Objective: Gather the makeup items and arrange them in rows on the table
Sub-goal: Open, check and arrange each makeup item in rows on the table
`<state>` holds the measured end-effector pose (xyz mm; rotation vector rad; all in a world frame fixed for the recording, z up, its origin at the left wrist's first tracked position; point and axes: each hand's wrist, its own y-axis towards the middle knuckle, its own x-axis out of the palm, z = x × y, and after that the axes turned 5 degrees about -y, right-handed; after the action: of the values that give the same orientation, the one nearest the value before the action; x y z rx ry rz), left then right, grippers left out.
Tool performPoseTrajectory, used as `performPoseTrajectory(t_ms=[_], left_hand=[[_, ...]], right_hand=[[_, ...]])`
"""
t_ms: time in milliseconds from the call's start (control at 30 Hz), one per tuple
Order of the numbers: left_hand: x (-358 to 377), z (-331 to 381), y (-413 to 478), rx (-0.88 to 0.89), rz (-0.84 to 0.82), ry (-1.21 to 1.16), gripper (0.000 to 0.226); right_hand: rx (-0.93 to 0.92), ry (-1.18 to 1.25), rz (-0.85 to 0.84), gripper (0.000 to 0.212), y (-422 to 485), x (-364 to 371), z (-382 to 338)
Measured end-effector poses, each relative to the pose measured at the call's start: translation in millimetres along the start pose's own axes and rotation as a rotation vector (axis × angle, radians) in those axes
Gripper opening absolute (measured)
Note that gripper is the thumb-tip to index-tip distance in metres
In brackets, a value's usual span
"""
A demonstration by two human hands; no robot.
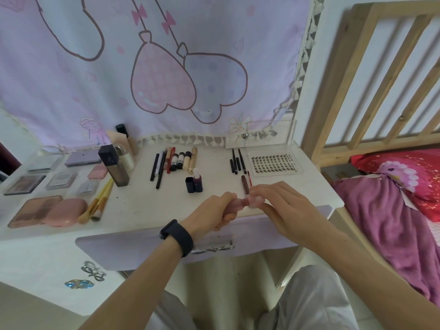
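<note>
Both hands meet over the front edge of the white table (147, 206). My left hand (212, 213) grips a small pink tube (238, 203), and my right hand (281, 206) pinches its pale pink cap (253, 200). Just behind lie two dark red lip tubes (245, 184). A row of pencils and small tubes (176, 163) lies mid-table, with a purple bottle and a dark cap (194, 183) in front. Thin black liners (237, 161) lie beside a lash tray (273, 163). Palettes and compacts (47, 186) and brushes (98, 201) fill the left side.
A tall dark bottle (114, 165) and other bottles (125, 144) stand at the back left. A clear acrylic box (269, 136) stands behind the lash tray. A wooden bed frame (381, 79) with pink bedding (392, 210) is to the right. A drawer front (142, 248) sits below the table edge.
</note>
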<state>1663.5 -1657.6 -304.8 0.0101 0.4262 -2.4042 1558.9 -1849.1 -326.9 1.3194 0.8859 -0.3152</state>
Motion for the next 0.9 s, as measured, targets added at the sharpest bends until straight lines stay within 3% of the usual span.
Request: performPoseTrajectory(t_ms=[167, 267, 367, 500, 633, 767, 900], left_hand=[[-1, -1, 4, -0.177, -0.06, -0.121, 0.051], [-7, -1, 4, -0.225, -0.052, -0.213, 0.042], [-12, -3, 5, -0.156, 0.017, -0.18, 0.031], [-7, -3, 10, -0.064, 0.074, -0.218, 0.055], [3, 3, 16, 0.042, 0.113, -0.265, 0.046], [14, 9, 28, 0.197, 0.181, -0.068, 0.061], [28, 21, 44, 0.295, 0.276, 0.047, 0.053]], right_hand=[[-0.087, -0.089, 0.106, 0.019, -8, 8, 9], [0.0, -0.079, 0.149, 0.018, -14, 1, 18], [0.113, -0.063, 0.165, 0.018, -19, -6, 26], [0.415, 0.109, 0.118, 0.022, -27, -8, 22], [0.676, 0.324, 0.131, 0.021, -26, -5, 20], [0.832, 0.393, 0.139, 0.015, -29, 4, 31], [1.009, 0.409, 0.114, 0.017, -37, 13, 53]])
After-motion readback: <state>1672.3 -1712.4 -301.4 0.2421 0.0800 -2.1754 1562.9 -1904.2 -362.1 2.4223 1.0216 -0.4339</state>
